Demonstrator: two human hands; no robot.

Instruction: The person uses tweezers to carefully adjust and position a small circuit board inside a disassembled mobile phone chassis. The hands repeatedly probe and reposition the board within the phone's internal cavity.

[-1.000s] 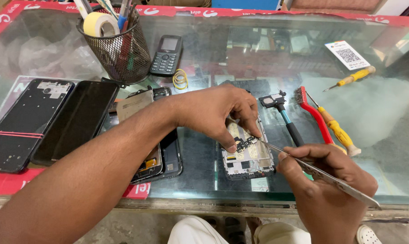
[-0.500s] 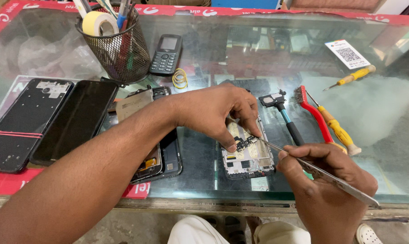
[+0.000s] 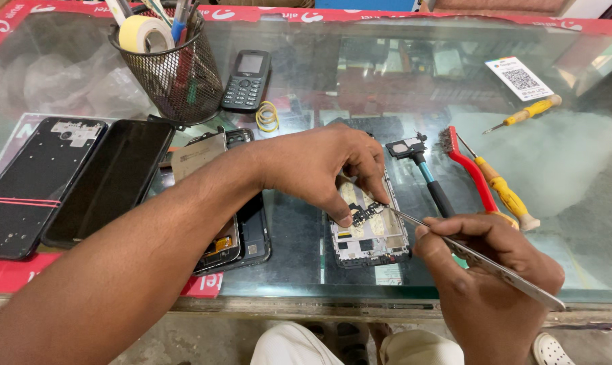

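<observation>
Left hand (image 3: 319, 165): fingertips pinched on a small dark part at the middle of the opened phone (image 3: 370, 230).
Right hand (image 3: 488, 270): clenched around metal tweezers (image 3: 475, 257), tip touching that part.
Opened phone: lay flat on the glass counter (image 3: 576, 169), near edge, centre.
Right of it: hammer (image 3: 424, 172), red brush (image 3: 471, 176), yellow screwdriver (image 3: 502, 192).
Far left: mesh cup (image 3: 167, 64).

Left hand (image 3: 319, 165) steadying opened phone (image 3: 370, 233), right hand (image 3: 485, 270) (tweezers (image 3: 468, 253)) probing
</observation>
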